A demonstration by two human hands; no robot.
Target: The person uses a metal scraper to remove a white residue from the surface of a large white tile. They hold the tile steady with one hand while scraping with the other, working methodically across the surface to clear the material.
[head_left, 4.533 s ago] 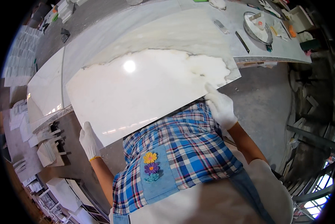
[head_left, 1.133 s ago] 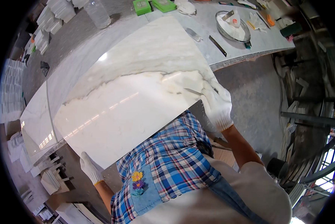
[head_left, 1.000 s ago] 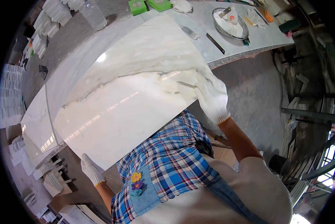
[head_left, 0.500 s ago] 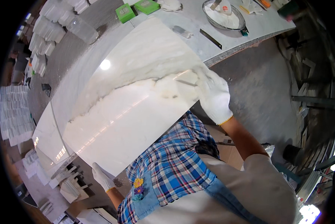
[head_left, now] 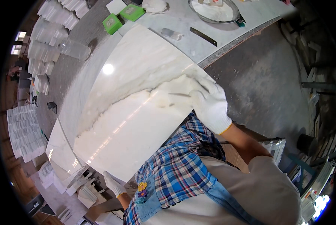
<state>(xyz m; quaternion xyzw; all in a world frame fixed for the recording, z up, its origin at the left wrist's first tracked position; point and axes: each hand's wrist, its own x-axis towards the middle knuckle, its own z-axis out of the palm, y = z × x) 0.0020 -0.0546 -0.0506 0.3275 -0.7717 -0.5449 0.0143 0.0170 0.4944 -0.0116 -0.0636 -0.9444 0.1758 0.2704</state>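
Right hand (head_left: 210,105): white knit work glove, thin yellow trim at the cuff. Left hand (head_left: 113,183): same white knit glove, same yellow cuff edge. Forearms bare above the gloves; short pale beige sleeve (head_left: 265,180) on the right arm. Apron (head_left: 179,168): plaid in blue, white and red. Beside its lower edge, a denim panel (head_left: 147,200) with embroidered yellow and purple flowers (head_left: 141,189).

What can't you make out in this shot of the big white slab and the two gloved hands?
Head view only:
- Left hand: its fingers sit at the white slab's lower edge, so the grip is unclear.
- Right hand: a thin tool under it, kind too small to tell.
- Round tray: cut by the top edge.
- Slab underside: hidden.
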